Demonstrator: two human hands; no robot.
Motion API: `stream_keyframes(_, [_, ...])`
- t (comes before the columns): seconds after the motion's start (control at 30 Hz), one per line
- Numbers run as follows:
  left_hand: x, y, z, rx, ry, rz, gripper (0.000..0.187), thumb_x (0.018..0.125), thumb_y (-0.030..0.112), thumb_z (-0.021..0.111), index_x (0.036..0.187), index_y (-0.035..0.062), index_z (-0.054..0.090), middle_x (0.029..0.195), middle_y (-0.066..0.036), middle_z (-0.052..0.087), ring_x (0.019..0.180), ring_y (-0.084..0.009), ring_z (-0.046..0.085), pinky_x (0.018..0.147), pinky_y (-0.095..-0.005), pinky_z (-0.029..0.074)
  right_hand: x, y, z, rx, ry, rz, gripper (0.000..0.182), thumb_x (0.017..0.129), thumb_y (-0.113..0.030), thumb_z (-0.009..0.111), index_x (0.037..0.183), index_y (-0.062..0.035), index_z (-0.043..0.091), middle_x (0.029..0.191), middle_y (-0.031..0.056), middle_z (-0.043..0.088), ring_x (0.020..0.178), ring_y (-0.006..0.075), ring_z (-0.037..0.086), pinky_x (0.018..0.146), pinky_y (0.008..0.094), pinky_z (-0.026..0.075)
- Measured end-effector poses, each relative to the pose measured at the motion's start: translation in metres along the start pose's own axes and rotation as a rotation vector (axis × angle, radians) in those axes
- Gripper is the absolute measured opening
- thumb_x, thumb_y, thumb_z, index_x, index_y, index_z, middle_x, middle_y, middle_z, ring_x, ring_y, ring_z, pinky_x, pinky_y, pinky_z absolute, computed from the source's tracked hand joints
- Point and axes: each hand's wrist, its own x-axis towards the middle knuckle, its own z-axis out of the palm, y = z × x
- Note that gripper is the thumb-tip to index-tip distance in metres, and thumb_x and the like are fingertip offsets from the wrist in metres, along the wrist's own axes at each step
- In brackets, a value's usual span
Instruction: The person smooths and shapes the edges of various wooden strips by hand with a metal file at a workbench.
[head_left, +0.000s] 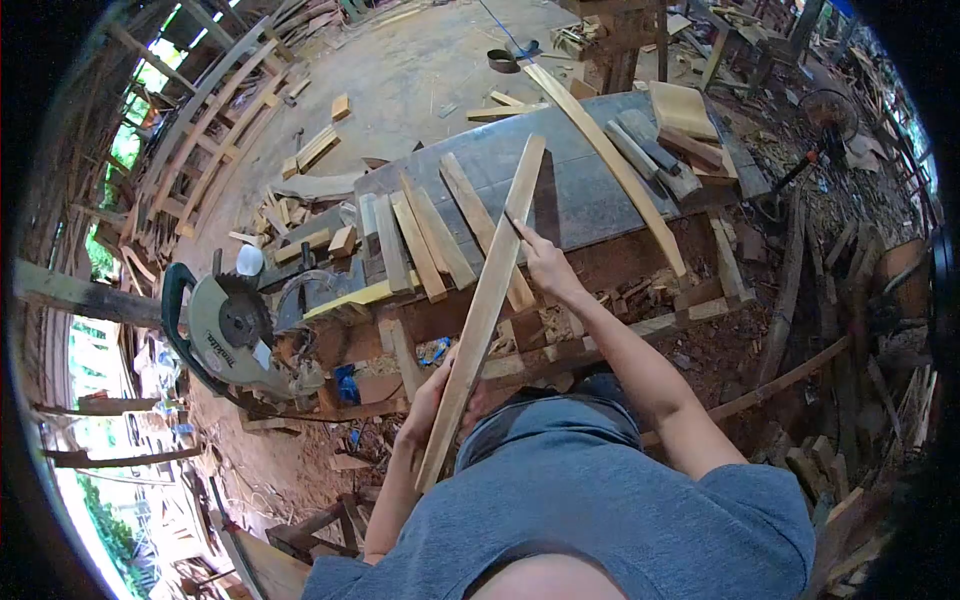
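Observation:
A long, narrow wooden board (485, 310) slants up from in front of my shirt to above the workbench (585, 215). My left hand (428, 405) is closed around its lower part from the left side; some of the fingers are hidden behind the wood. Higher up, my right hand (548, 265) is at the board's right edge, its fingers pinched on a thin, dark, pencil-like thing (513, 220) whose tip lies on the board's face. Behind the board, several cut wooden strips (425, 235) rest side by side on the bench.
A circular chop saw (235, 325) with a green handle stands at the bench's left end. A long curved wooden strip (610, 155) crosses the bench on the right, near stacked wood blocks (685, 115). Offcuts (318, 148) lie on the floor beyond.

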Motion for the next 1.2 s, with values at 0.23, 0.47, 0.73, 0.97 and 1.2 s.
stream_keyframes(0.23, [0.074, -0.013, -0.018, -0.235, 0.238, 0.122, 0.046, 0.096, 0.037, 0.036, 0.117, 0.0001, 0.055, 0.085, -0.015, 0.062, 0.057, -0.0257, 0.064, 0.048, -0.0349, 0.056, -0.009, 0.003, 0.002, 0.366, -0.054, -0.072, 0.045, 0.099, -0.016, 0.038, 0.14, 0.0, 0.042, 0.141, 0.0187, 0.048, 0.134, 0.0278, 0.041, 0.11, 0.0322, 0.029])
stream_keyframes(0.47, [0.101, 0.003, -0.032, -0.18, -0.159, -0.042, 0.052, 0.098, 0.048, 0.033, 0.113, 0.0038, 0.056, 0.084, -0.015, 0.062, 0.056, -0.0272, 0.064, 0.046, -0.0359, 0.057, 0.0, 0.006, -0.007, 0.101, -0.064, -0.197, 0.045, 0.098, -0.023, 0.038, 0.141, -0.0133, 0.044, 0.134, 0.0205, 0.053, 0.123, 0.0381, 0.051, 0.101, 0.0412, 0.041])
stream_keyframes(0.73, [0.136, -0.002, -0.028, -0.289, -0.101, -0.13, 0.058, 0.097, 0.06, 0.03, 0.108, 0.0112, 0.059, 0.078, -0.01, 0.062, 0.054, -0.0234, 0.06, 0.042, -0.0323, 0.052, -0.075, -0.021, -0.022, -0.3, -0.183, -0.207, 0.048, 0.096, -0.023, 0.039, 0.143, -0.0337, 0.038, 0.084, 0.0163, 0.069, 0.071, 0.039, 0.066, 0.066, 0.0541, 0.052])
stream_keyframes(0.97, [0.104, -0.001, 0.003, -0.276, -0.056, -0.182, 0.057, 0.097, 0.064, 0.028, 0.106, 0.0128, 0.052, 0.071, -0.009, 0.056, 0.053, -0.0188, 0.053, 0.047, -0.0329, 0.045, -0.051, -0.039, -0.042, -0.326, -0.213, 0.033, 0.045, 0.098, -0.026, 0.038, 0.143, -0.0307, 0.038, 0.099, 0.022, 0.066, 0.087, 0.043, 0.063, 0.072, 0.0528, 0.049])
stream_keyframes(1.2, [0.089, 0.004, -0.003, -0.27, 0.041, -0.243, 0.051, 0.098, 0.061, 0.028, 0.117, 0.0196, 0.05, 0.071, -0.009, 0.055, 0.05, -0.0196, 0.053, 0.043, -0.0312, 0.043, -0.117, -0.047, -0.035, -0.233, -0.326, -0.039, 0.05, 0.094, -0.022, 0.043, 0.143, -0.0323, 0.039, 0.084, 0.0245, 0.064, 0.076, 0.0421, 0.064, 0.065, 0.0528, 0.05])
